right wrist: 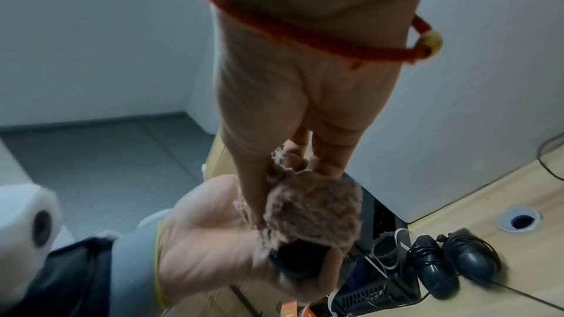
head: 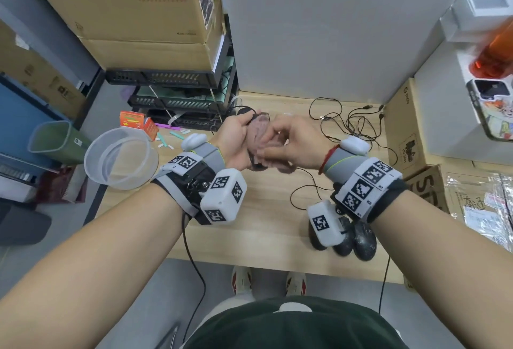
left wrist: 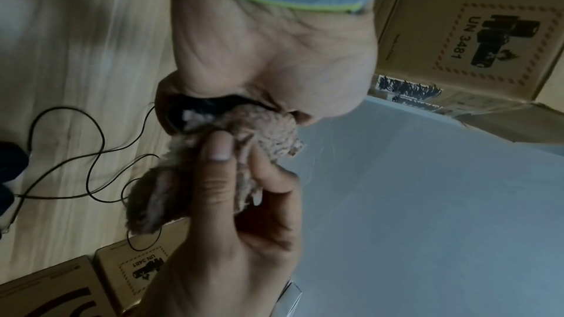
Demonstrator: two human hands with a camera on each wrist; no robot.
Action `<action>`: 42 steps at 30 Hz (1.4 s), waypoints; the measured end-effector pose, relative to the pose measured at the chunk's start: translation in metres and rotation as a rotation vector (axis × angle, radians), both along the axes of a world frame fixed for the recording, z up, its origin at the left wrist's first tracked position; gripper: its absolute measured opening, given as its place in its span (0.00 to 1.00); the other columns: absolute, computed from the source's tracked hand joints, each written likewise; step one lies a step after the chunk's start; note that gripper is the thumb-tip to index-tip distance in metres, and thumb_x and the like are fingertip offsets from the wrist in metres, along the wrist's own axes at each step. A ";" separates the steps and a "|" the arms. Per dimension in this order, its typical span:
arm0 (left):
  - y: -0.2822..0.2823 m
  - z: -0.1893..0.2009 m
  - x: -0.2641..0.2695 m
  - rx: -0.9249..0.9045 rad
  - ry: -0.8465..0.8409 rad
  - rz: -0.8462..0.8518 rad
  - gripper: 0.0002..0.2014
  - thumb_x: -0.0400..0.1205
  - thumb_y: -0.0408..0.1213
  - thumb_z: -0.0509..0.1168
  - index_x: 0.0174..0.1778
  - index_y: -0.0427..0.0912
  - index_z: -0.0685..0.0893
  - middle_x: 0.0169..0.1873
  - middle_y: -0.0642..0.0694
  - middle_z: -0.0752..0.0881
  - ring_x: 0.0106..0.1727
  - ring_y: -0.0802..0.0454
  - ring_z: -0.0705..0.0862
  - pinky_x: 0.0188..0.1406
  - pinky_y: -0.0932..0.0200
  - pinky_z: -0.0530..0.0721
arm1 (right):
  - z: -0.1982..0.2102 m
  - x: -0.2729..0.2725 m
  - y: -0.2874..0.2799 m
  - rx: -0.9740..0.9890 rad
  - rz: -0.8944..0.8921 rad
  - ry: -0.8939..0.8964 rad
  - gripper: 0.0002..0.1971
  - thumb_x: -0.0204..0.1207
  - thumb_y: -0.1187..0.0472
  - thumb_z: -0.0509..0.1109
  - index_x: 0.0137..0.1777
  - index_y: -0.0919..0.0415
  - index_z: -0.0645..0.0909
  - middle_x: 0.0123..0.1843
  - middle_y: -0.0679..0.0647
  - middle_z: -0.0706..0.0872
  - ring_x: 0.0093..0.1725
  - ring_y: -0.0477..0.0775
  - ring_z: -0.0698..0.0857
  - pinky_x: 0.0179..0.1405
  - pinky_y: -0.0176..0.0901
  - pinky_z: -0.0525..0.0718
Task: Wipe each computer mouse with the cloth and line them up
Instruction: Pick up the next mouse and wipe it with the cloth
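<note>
My left hand (head: 236, 140) grips a black mouse (left wrist: 198, 105) held up above the middle of the wooden table (head: 263, 226). A brown fluffy cloth (head: 261, 135) lies bunched over the mouse. My right hand (head: 297, 140) pinches the cloth between thumb and fingers and presses it on the mouse. In the right wrist view the cloth (right wrist: 311, 206) covers most of the mouse (right wrist: 296, 262), which sits in my left hand (right wrist: 207, 238). Three dark mice (head: 365, 240) lie side by side near the front right edge, partly hidden by my right wrist unit.
Two more dark mice (right wrist: 433, 266) with wound cables lie by the black trays (head: 172, 99) at the back left. Loose cables (head: 355, 121) spread over the back right. A clear plastic basin (head: 122, 157) stands left; cardboard boxes (head: 408, 137) stand right.
</note>
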State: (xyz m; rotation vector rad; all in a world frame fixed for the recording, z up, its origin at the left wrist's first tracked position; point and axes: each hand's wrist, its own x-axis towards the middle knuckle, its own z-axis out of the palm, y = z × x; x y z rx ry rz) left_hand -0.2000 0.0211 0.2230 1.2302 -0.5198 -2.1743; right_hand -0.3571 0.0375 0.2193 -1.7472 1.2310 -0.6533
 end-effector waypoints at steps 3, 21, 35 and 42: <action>0.001 -0.001 0.000 -0.021 0.079 0.038 0.22 0.90 0.47 0.48 0.58 0.35 0.83 0.46 0.35 0.88 0.43 0.38 0.89 0.47 0.48 0.89 | 0.000 0.001 0.000 0.001 -0.009 0.070 0.14 0.68 0.63 0.84 0.34 0.46 0.83 0.34 0.47 0.85 0.31 0.52 0.84 0.33 0.40 0.81; -0.001 0.001 -0.001 0.028 -0.210 0.016 0.30 0.91 0.59 0.44 0.71 0.42 0.82 0.63 0.38 0.89 0.46 0.42 0.90 0.45 0.42 0.88 | 0.000 0.001 -0.005 0.015 -0.218 -0.023 0.15 0.68 0.64 0.83 0.33 0.50 0.78 0.28 0.45 0.80 0.22 0.47 0.78 0.22 0.38 0.75; -0.018 -0.021 0.002 0.094 -0.211 0.231 0.27 0.92 0.55 0.47 0.75 0.38 0.75 0.66 0.32 0.85 0.60 0.33 0.86 0.42 0.29 0.86 | -0.026 -0.003 0.000 -0.049 -0.327 0.184 0.19 0.61 0.57 0.87 0.30 0.49 0.75 0.35 0.50 0.80 0.32 0.45 0.76 0.25 0.27 0.68; -0.015 -0.024 -0.011 0.027 -0.248 0.161 0.24 0.91 0.55 0.52 0.72 0.41 0.78 0.63 0.35 0.87 0.56 0.31 0.90 0.41 0.27 0.88 | -0.026 0.008 -0.006 -0.025 -0.305 0.212 0.30 0.57 0.51 0.88 0.33 0.50 0.63 0.31 0.46 0.75 0.30 0.48 0.71 0.26 0.40 0.68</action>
